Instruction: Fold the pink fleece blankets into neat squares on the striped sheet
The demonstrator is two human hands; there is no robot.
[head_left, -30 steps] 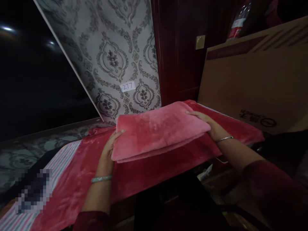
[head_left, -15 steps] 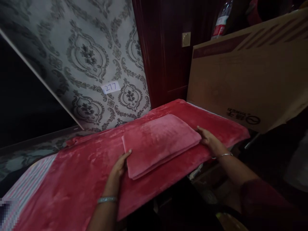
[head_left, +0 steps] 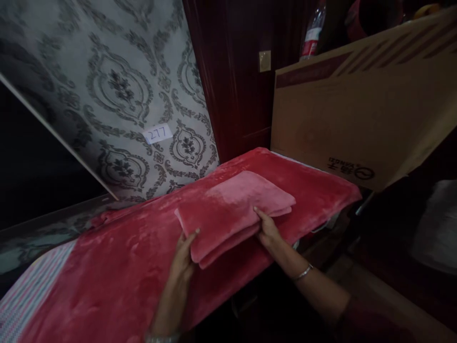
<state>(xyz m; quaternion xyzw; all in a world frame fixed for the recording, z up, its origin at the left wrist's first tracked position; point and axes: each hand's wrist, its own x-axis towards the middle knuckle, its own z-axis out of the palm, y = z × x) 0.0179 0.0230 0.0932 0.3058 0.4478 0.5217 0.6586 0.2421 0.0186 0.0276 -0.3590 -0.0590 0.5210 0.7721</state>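
The left hand grips the near left end of a folded pink cloth, thumb on top. The right hand pinches its near edge, thumb above and fingers curled below. The cloth lies at the centre of the frame over a red plush cover, which runs from lower left to mid right. Striped fabric shows at the lower left. Beyond, patterned wallpaper fills the upper left, bearing a paper label marked 277; a dark panel with a pale edge cuts across the left side. Dark red woodwork with a square plate rises at upper centre. A large cardboard box blocks the upper right, just beside the cover's far end, a bottle at its top left corner.
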